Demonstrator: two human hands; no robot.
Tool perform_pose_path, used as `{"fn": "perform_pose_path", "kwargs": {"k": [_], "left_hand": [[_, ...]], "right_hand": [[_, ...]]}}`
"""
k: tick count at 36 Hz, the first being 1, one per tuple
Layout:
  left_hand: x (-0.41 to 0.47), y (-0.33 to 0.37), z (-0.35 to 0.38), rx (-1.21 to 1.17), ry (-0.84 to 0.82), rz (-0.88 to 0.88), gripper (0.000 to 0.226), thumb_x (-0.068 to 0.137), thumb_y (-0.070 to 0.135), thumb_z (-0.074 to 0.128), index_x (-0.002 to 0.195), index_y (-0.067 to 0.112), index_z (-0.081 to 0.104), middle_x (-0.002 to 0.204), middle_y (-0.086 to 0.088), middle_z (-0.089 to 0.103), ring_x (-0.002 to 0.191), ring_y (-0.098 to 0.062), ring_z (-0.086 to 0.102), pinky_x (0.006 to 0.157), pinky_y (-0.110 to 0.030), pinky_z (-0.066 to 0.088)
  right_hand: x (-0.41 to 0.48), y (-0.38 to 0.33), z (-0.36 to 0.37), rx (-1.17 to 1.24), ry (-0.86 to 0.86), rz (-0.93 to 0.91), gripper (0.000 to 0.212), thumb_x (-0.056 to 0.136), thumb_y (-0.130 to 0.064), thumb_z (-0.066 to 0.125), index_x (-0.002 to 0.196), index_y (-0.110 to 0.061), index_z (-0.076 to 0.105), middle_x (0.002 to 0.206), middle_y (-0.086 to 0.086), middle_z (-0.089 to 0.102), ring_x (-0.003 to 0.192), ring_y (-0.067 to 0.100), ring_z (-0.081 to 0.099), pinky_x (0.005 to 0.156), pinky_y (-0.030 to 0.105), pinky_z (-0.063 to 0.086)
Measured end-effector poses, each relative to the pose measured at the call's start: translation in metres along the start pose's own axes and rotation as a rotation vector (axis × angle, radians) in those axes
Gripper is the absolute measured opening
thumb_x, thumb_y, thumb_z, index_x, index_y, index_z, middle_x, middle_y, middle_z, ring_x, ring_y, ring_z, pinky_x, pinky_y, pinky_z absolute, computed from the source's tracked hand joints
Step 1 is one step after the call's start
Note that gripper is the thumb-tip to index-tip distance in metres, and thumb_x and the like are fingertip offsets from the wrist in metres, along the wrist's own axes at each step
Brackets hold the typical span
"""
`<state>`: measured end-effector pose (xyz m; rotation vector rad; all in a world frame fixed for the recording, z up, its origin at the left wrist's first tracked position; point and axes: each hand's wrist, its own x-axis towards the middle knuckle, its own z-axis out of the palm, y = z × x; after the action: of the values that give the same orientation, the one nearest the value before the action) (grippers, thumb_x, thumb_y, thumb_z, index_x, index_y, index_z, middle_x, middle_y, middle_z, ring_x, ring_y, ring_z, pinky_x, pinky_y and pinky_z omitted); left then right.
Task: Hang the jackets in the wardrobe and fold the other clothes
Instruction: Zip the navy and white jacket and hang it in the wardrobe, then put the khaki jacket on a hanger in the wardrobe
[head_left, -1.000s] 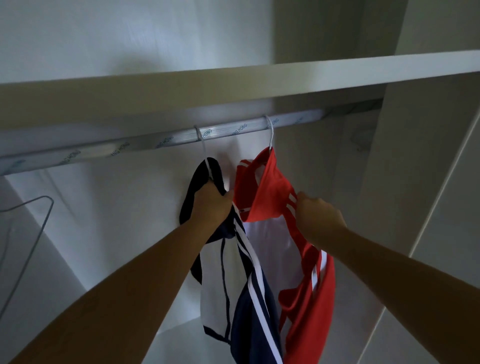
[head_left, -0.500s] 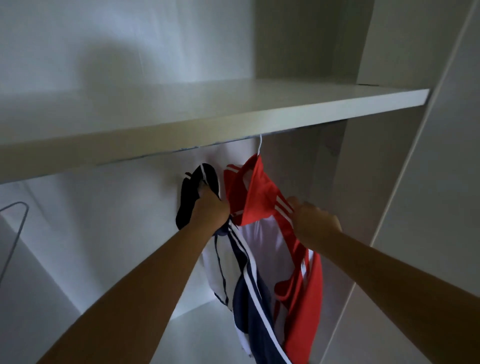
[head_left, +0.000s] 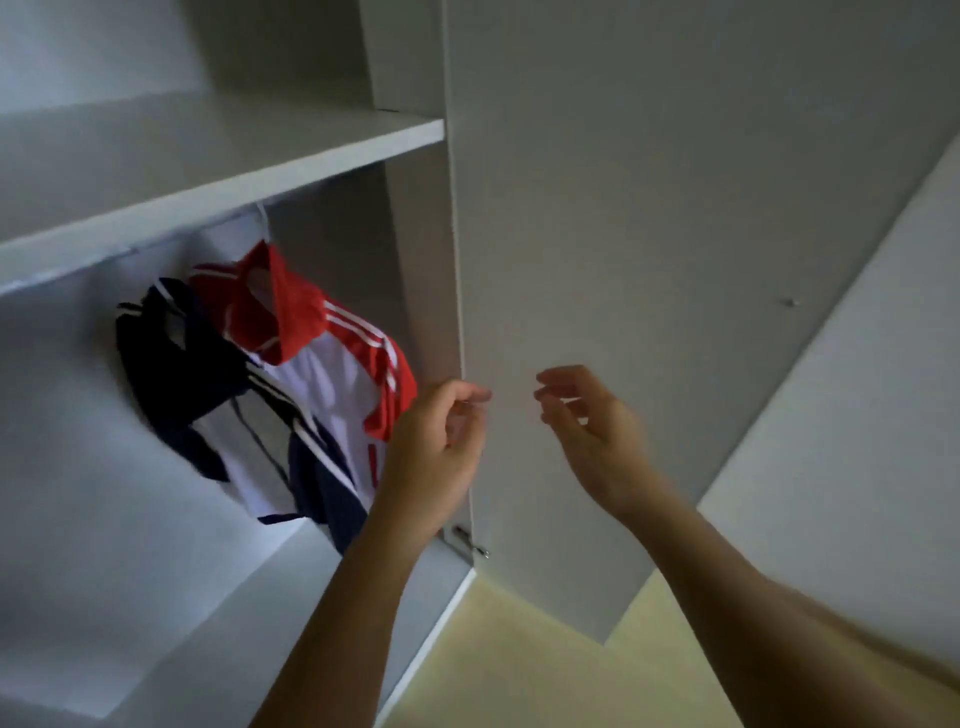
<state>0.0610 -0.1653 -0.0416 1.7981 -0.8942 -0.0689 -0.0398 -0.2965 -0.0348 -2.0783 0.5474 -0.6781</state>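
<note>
Jackets, 2 of them, hang side by side inside the wardrobe (head_left: 78, 441), just under its white shelf (head_left: 249, 182). The red-and-white jacket (head_left: 332, 358) is on the right, nearer the side panel (head_left: 421, 249), and the thin white hook of its hanger (head_left: 261, 221) rises from the collar and passes out of sight behind the shelf edge. The navy-and-white jacket (head_left: 208, 374) hangs to its left; the 2 garments touch and overlap at the front. What holds up the navy one is hidden.

Both bare hands are raised outside the hanging space, in front of the open wardrobe door (head_left: 701, 234). The left grip (head_left: 436, 447) is at the door's hinged edge, fingers loosely curled, with nothing in it; it covers part of the red sleeve from this view. The right grip (head_left: 597, 441) is just beside it over the door's face, fingers likewise loosely bent and holding nothing. Whether either fingertip touches the door cannot be told. A metal hinge (head_left: 467, 541) shows below the left wrist, and pale yellow floor (head_left: 519, 670) lies beneath the door.
</note>
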Motion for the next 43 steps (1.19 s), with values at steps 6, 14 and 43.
{"fn": "perform_pose_path", "kwargs": {"k": [6,14,43], "left_hand": [[-0.034,0.067,0.122,-0.167,-0.232,0.064,0.024,0.093,0.009,0.053,0.086,0.03,0.062,0.088,0.013,0.069,0.083,-0.003,0.065,0.073,-0.013,0.049],[-0.13,0.19,0.316,-0.403,-0.609,0.094,0.023,0.095,0.01,0.048,0.089,0.025,0.063,0.081,0.012,0.069,0.076,-0.001,0.065,0.066,-0.007,0.046],[-0.37,0.497,0.898,-0.538,-1.611,0.399,0.027,0.094,0.009,0.049,0.084,0.029,0.064,0.081,0.016,0.069,0.078,-0.003,0.064,0.069,-0.012,0.049]], "right_hand": [[-0.091,0.056,-0.117,0.081,0.308,0.24,0.014,0.095,-0.019,0.051,0.098,-0.03,0.059,0.1,-0.01,0.068,0.084,0.006,0.065,0.074,0.021,0.05],[-0.239,0.127,-0.302,0.02,0.701,0.445,0.021,0.094,-0.015,0.049,0.091,-0.032,0.061,0.093,-0.011,0.068,0.079,0.004,0.064,0.071,0.024,0.049],[-0.562,0.358,-0.745,-0.075,1.569,0.995,0.024,0.096,-0.008,0.048,0.086,-0.024,0.063,0.088,0.001,0.069,0.081,0.021,0.066,0.071,0.038,0.052]]}}
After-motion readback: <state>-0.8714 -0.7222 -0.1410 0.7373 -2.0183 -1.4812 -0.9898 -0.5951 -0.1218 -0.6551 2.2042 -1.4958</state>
